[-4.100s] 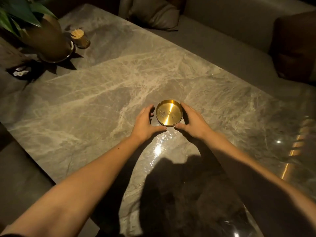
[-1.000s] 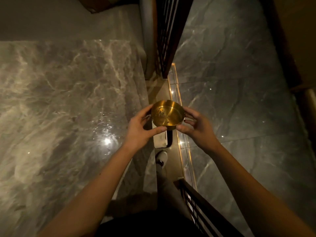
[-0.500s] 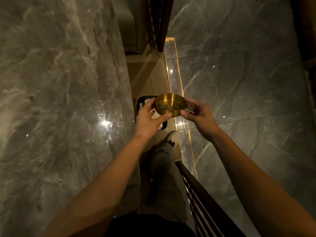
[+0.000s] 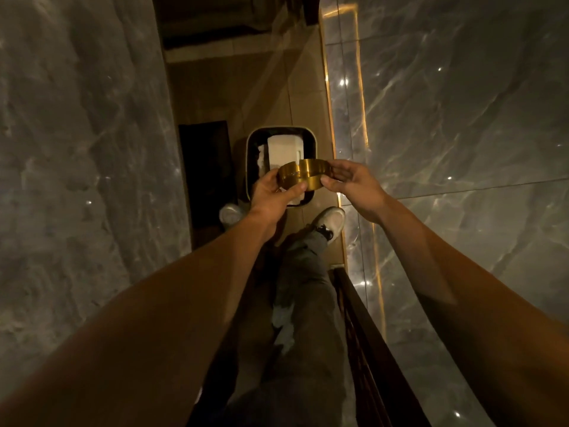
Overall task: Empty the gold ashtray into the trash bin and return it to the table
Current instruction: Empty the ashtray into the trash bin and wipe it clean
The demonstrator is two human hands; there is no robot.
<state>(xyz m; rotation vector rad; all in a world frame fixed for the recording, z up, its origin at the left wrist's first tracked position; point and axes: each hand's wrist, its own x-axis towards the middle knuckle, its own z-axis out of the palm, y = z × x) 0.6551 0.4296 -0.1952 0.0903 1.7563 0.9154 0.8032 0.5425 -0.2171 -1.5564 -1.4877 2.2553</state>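
Note:
I hold the gold ashtray (image 4: 304, 177) in both hands above the near end of the trash bin (image 4: 250, 155). It is tilted far over, so I see its outer wall and not its inside. My left hand (image 4: 274, 192) grips its left side with the thumb along the lower rim. My right hand (image 4: 351, 184) pinches its right side. The bin is a dark rounded rectangle on the floor with white paper or packaging (image 4: 284, 151) inside it.
The grey marble table (image 4: 77, 149) fills the left side, its edge running close to the bin. A dark slatted rail (image 4: 378, 359) rises at the lower right. My legs and shoes (image 4: 329, 223) stand just before the bin. Glossy marble floor (image 4: 462, 118) lies to the right.
I have stepped closer to the bin, which now shows fully under my hands. The ashtray has tipped from nearly level to steeply tilted, hiding its inside.

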